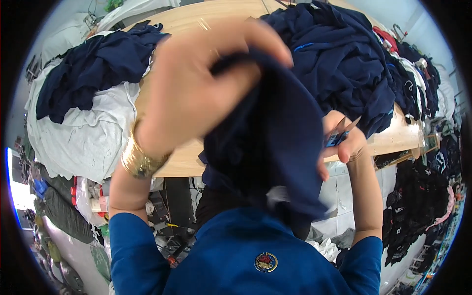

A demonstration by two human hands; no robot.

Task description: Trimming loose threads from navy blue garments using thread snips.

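1. Left hand: one, raised, blurred; thumb and fingers pinching the navy garment's upper edge.
2. Navy garment: one, hanging from that hand over the near edge of the wooden table.
3. Right hand: one, curled around small snips, blades parted; contact with garment, cannot tell.
4. Navy pile: on table.

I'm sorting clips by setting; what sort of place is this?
Probably a garment workshop: a big heap of navy fabric lies on a wooden table, white cloth is piled at its left, and the person's right hand holds small snips.
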